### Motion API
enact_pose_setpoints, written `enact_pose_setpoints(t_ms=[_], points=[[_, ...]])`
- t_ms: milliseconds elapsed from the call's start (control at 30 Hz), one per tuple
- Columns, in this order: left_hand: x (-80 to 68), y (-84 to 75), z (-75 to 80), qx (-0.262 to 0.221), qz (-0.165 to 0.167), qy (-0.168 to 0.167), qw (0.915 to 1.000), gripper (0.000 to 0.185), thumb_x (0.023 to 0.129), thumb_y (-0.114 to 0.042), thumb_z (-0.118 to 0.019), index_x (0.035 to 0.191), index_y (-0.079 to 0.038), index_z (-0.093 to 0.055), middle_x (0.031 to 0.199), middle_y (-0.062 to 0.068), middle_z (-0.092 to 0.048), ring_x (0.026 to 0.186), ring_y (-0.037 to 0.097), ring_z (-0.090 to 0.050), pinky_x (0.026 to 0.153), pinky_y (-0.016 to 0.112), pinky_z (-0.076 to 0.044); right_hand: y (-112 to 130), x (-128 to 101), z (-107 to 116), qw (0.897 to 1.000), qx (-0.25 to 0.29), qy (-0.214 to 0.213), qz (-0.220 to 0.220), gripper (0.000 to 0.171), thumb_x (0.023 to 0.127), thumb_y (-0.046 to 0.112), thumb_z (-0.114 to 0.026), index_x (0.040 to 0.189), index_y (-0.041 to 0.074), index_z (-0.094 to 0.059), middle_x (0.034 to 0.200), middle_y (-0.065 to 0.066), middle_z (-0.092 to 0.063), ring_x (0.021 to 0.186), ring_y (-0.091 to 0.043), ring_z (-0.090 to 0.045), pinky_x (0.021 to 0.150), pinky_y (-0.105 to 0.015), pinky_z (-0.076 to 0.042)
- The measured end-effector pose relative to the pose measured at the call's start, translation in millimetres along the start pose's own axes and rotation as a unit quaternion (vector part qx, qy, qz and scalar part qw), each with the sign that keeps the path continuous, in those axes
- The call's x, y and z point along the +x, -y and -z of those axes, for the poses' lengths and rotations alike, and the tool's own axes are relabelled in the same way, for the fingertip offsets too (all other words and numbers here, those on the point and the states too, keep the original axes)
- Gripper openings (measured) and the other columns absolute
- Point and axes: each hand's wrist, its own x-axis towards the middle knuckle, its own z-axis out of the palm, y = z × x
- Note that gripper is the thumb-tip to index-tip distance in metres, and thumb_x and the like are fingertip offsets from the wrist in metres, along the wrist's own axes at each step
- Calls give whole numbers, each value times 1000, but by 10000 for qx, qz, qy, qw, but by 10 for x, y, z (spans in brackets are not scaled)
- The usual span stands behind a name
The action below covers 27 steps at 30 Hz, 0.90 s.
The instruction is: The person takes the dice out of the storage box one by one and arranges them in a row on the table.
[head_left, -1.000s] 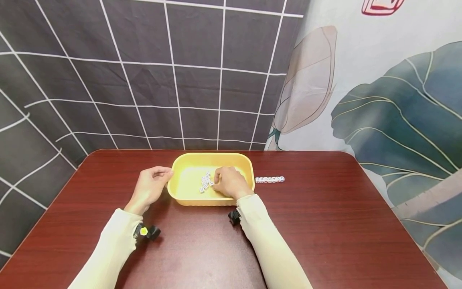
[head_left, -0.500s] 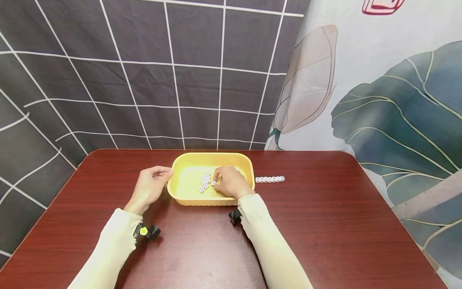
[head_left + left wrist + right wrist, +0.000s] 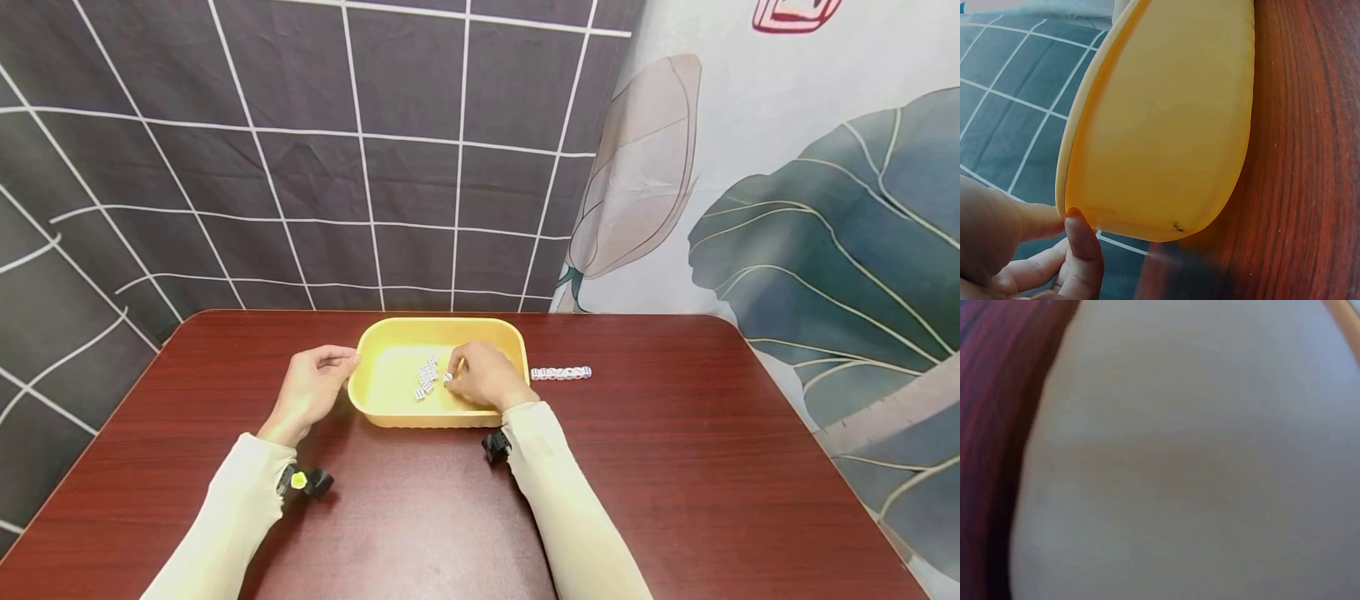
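Note:
A yellow plastic tray [image 3: 390, 408] stands on the table, with several white dice [image 3: 427, 377] loosely piled on its floor. My left hand [image 3: 311, 387] pinches the tray's left rim; the left wrist view shows the thumb and a finger [image 3: 1082, 240] on either side of that edge. Inside the tray, my right hand [image 3: 486, 377] holds one white die [image 3: 447, 377] at its fingertips, just right of the pile. In the right wrist view a blurred pale surface, probably the tray's side, fills most of the picture and hides the hand.
A straight row of white dice [image 3: 561, 372] lies on the table just right of the tray. The dark red wooden table [image 3: 712, 467] reaches back to a grey gridded cloth [image 3: 405, 183]. Both wrists carry small black cameras.
My right hand has turned the die at its fingertips and shifted slightly right and up, away from the pile. The left hand and the tray have stayed in place.

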Motion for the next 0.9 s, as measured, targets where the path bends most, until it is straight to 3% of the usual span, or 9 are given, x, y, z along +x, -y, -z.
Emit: enact_pose_setpoints(t_ms=[433, 900], points=[[3, 10, -5, -25, -40, -39, 10000, 34, 101, -18, -62, 125, 6, -66, 111, 26, -71, 81, 4, -64, 74, 19, -56, -95, -19, 90, 9982, 268, 64, 534, 5, 85, 12, -77, 85, 11, -73, 64, 6, -53, 62, -6, -48, 60, -20, -40], [0, 7, -3, -54, -51, -28, 10000, 34, 102, -17, -62, 125, 7, -66, 113, 27, -71, 83, 7, -66, 74, 18, -56, -119, -29, 71, 9991, 127, 310, 254, 6, 84, 9, -79, 85, 10, -73, 67, 3, -59, 65, -9, -54, 62, -22, -45]])
